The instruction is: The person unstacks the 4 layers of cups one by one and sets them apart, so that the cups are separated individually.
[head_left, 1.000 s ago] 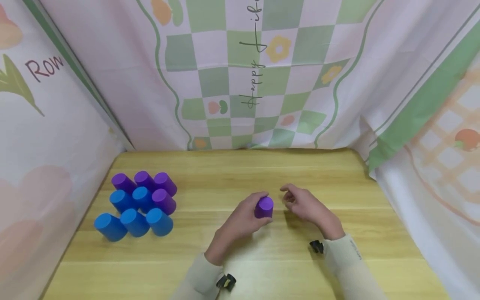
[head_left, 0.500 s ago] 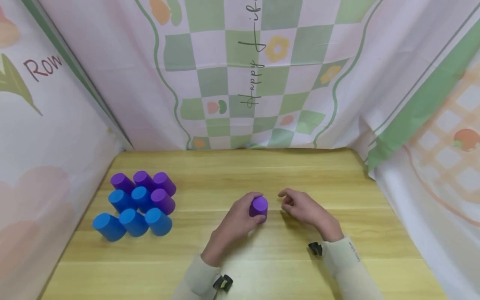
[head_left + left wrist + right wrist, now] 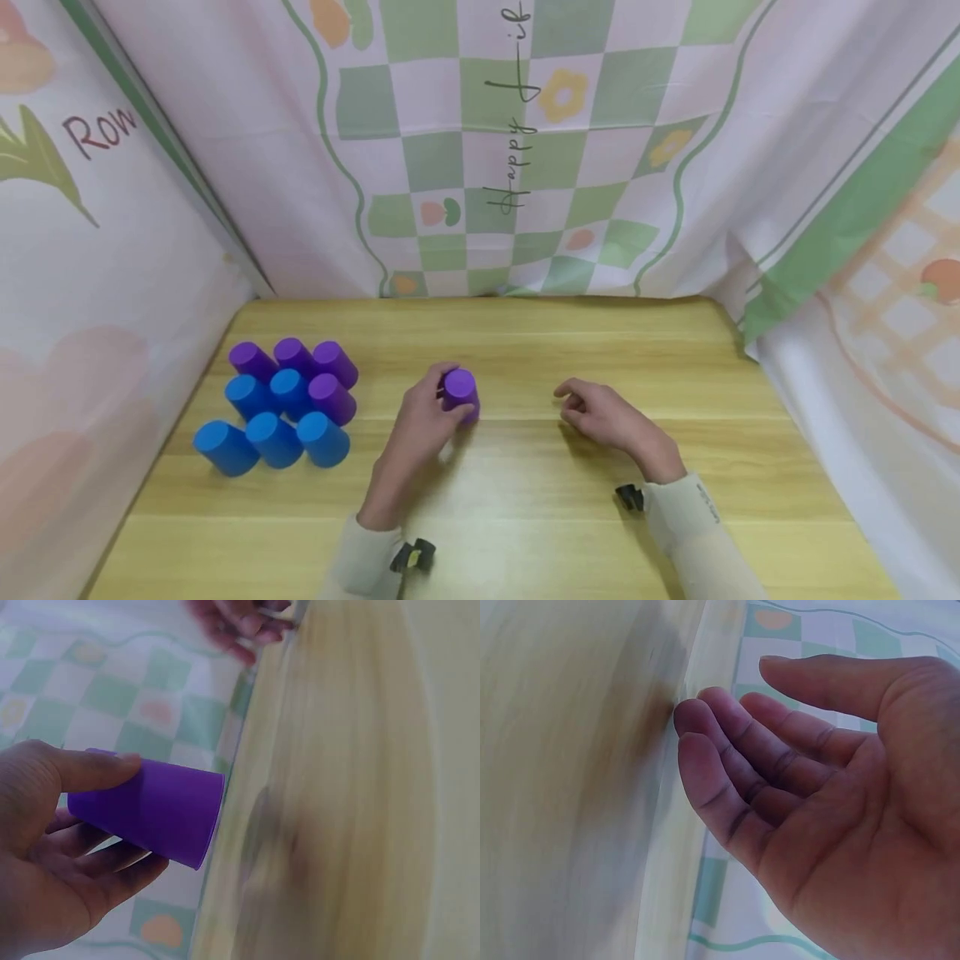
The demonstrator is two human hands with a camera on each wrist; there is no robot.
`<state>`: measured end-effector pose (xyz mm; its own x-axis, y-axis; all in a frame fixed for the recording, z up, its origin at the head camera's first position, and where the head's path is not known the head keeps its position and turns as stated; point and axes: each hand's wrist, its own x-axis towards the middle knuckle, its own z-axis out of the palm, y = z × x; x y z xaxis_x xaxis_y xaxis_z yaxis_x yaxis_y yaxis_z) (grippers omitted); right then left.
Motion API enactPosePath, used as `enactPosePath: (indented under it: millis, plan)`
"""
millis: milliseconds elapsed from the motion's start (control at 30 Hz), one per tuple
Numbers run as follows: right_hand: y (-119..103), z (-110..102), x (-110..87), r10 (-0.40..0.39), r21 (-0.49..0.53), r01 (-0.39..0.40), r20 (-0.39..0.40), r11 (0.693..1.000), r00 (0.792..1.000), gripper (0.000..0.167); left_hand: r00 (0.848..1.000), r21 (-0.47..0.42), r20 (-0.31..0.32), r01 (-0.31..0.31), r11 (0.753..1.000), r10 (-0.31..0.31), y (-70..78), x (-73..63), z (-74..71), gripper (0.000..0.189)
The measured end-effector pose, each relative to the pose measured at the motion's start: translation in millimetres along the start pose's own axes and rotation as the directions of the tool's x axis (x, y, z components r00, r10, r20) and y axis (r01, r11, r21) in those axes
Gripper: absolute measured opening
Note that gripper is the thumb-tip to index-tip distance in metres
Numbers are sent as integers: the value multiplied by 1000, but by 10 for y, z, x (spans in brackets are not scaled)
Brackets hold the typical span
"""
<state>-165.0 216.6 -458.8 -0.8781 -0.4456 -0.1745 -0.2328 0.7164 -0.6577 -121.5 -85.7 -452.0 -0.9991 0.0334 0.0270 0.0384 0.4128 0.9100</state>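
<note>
My left hand (image 3: 420, 421) grips a purple cup (image 3: 462, 393) near the middle of the table, thumb on one side and fingers on the other. The cup is upside down, its wide rim toward the tabletop. In the left wrist view the purple cup (image 3: 165, 806) appears lifted off the wood. My right hand (image 3: 607, 417) hovers over the table to the right, fingers loosely curled. Seen from the right wrist, the palm of that hand (image 3: 832, 817) holds nothing. At the left stand several upturned cups, among them a purple cup (image 3: 332, 398) and a blue cup (image 3: 324, 439).
The wooden table (image 3: 525, 517) is bordered at the back by a checkered curtain (image 3: 495, 167). Patterned cloth (image 3: 82, 275) also hangs on the left and right sides. The grouped cups stand close together in rows near the left edge.
My left hand has moved left with the purple cup, toward the grouped cups. The right hand has stayed almost in place. The grouped cups stand as before.
</note>
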Motion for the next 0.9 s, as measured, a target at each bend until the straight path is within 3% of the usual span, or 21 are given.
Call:
enactPosePath:
  millis: [200,467,733,900]
  plan:
    - [-14,-9,-24,3,5,-3,6,1000,1000,31,985,-17,-148,87,996,-89,-95,38,-215,59]
    - [-58,-50,-38,-11,12,11,8,1000,1000,31,937,-71,-291,178,982,-191,-239,133,-451,58]
    - [-85,-54,-51,-16,5,16,13,1000,1000,30,890,-34,-417,188,982,-185,-395,188,-470,60]
    - [-112,-50,-48,-31,-6,31,10,999,999,28,866,-58,-449,219,974,-221,-475,194,-450,62]
